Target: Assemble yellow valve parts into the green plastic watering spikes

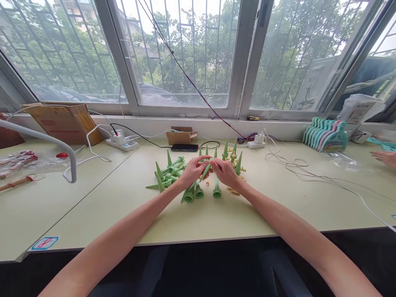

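Note:
Both hands meet over a group of green plastic watering spikes at the middle of the table. My left hand [194, 169] is closed around one green watering spike [204, 173], whose pointed end slants down to the left. My right hand [225, 173] pinches the same spike at its upper end; its fingertips are partly hidden. A pile of loose green spikes [173, 170] lies left of my hands. Just in front, a single spike [217, 192] has its threaded open end toward me. Several spikes [225, 150] stand upright behind, among small yellow valve pieces [233, 190].
A black phone [185, 147] lies in front of a small cardboard box [181, 135]. Power strips [122, 142] and white cables [312, 173] run along the table. Teal and pink hangers [324, 134] stand at right, near another person's hand [385, 157]. A white curved tube [69, 152] juts in at left.

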`<state>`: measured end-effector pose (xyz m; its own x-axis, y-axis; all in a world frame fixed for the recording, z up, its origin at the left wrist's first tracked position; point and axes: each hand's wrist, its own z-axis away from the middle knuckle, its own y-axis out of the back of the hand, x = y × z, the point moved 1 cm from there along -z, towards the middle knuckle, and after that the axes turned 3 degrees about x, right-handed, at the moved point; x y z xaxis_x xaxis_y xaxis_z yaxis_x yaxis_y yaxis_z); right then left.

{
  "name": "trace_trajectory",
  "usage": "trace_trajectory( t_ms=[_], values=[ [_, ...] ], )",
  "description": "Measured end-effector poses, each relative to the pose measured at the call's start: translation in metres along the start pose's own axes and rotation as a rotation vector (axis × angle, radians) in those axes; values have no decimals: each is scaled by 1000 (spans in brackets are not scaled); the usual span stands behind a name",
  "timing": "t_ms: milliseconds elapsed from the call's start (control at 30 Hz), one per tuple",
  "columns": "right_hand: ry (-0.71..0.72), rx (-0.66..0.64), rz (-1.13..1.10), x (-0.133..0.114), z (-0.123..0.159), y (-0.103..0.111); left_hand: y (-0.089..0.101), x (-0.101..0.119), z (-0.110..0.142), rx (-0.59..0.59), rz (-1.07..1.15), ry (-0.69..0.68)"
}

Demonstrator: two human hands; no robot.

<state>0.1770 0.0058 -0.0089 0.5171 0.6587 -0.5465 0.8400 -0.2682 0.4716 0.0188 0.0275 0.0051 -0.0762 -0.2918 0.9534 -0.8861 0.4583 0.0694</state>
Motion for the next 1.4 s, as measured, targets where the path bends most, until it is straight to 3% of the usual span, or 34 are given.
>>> trace_trajectory(
  t_ms=[200,500,1100,1400],
  values=[
    [18,-3,21,0,0,-1,1,-10,-2,-4,44,23],
    [17,-3,24,0,1,-2,-2,-2,3,0,-8,-2],
    [39,-8,49,-2,1,-2,-2,-12,5,37,-255,-174],
    [25,56,15,-3,2,-3,-5,-9,2,51,-147,-167]
  ],
)
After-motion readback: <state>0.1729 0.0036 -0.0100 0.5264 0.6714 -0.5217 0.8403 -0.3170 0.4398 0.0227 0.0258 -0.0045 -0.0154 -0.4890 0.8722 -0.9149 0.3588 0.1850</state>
